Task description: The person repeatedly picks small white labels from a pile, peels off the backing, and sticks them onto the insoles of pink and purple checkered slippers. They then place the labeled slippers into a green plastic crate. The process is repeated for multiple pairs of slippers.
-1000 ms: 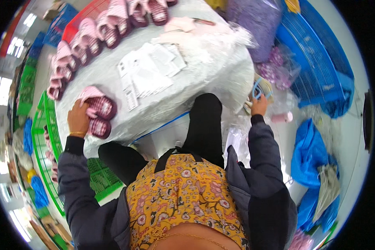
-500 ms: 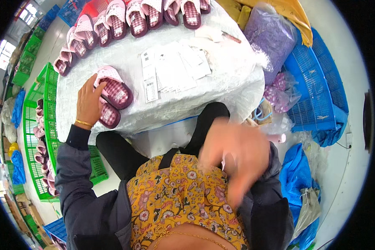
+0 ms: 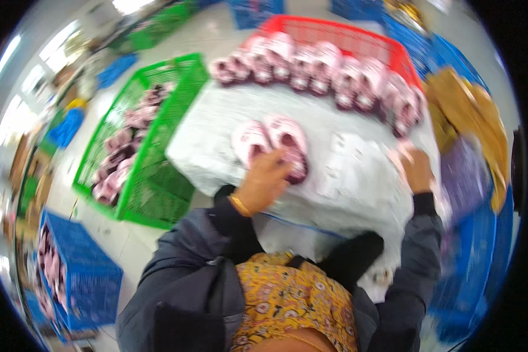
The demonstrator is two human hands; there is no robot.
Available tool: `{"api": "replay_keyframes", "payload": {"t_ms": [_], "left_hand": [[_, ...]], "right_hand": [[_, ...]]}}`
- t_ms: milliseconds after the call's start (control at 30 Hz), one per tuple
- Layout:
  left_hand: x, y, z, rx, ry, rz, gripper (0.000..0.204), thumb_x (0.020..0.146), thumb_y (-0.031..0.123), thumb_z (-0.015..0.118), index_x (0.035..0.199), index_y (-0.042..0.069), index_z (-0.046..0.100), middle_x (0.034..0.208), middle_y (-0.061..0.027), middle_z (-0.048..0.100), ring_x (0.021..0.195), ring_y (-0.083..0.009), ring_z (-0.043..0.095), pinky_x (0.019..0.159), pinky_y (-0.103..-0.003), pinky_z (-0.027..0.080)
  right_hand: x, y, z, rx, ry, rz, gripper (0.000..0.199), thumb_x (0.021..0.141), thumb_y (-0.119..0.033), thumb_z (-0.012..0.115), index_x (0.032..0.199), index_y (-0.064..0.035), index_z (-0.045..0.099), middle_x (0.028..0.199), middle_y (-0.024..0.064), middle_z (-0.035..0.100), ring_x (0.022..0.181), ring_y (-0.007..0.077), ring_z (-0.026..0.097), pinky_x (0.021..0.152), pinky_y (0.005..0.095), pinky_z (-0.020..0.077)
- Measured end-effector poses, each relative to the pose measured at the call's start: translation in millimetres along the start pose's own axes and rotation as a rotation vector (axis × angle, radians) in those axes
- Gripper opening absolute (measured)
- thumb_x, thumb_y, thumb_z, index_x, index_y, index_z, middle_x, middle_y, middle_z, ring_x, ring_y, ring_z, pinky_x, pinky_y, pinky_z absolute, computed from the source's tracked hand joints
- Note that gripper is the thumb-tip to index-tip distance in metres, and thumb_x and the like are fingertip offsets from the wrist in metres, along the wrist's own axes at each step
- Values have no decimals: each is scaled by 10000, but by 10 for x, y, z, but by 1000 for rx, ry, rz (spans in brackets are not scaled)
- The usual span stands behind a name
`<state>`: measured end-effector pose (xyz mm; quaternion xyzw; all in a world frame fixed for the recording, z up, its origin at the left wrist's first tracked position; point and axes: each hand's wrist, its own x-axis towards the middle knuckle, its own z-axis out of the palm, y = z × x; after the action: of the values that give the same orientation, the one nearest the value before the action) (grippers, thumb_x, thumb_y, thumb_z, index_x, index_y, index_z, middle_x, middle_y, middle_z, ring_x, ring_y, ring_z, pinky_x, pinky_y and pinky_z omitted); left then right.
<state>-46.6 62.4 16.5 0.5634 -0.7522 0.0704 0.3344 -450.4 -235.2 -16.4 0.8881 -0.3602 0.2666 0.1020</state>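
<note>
A pair of pink slippers [image 3: 284, 138] with dark soles lies on the covered table [image 3: 199, 146], toes pointing away from me. My left hand [image 3: 263, 180] is closed over the heel end of the pair, its fingers across the footbeds. At the table's right side, my right hand [image 3: 418, 169] reaches down at a pale, crumpled sheet or film [image 3: 400, 157]. Motion blur smears its fingers, so whether they grip anything does not show. White printed tags [image 3: 349, 161] lie between my hands.
Several more pink slippers [image 3: 320, 64] line the table's far edge, before a red basket [image 3: 387, 44]. Left of the table stands a green basket [image 3: 158, 152] of slippers; a blue basket [image 3: 94, 281] is nearer. A purple plastic-wrapped bundle [image 3: 466, 167] and mustard cloth [image 3: 469, 117] sit at right.
The view has swung left, shifting the table rightward. My right hand has gone from near my lap out to the table's right side. My left hand stays at the slippers, which now point straighter away.
</note>
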Motion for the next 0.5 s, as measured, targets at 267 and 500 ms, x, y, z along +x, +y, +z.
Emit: {"api": "replay_keyframes", "payload": {"t_ms": [267, 500], "left_hand": [[-336, 157, -307, 51, -30, -188, 452, 770, 93, 695, 1207, 57, 588, 1408, -183, 409, 1272, -370, 439, 1044, -449, 382], [-424, 142, -265, 44, -44, -223, 428, 763, 106, 694, 1175, 56, 589, 1399, -176, 412, 1295, -367, 422, 1037, -451, 388]], "right_hand": [[328, -63, 219, -241, -492, 409, 498, 761, -426, 703, 1048, -23, 650, 1051, 216, 664, 1007, 381, 621, 864, 478, 488], [359, -90, 78, -120, -547, 360, 494, 775, -371, 724, 1098, -5, 654, 1139, 202, 665, 1071, 361, 625, 903, 456, 486]]}}
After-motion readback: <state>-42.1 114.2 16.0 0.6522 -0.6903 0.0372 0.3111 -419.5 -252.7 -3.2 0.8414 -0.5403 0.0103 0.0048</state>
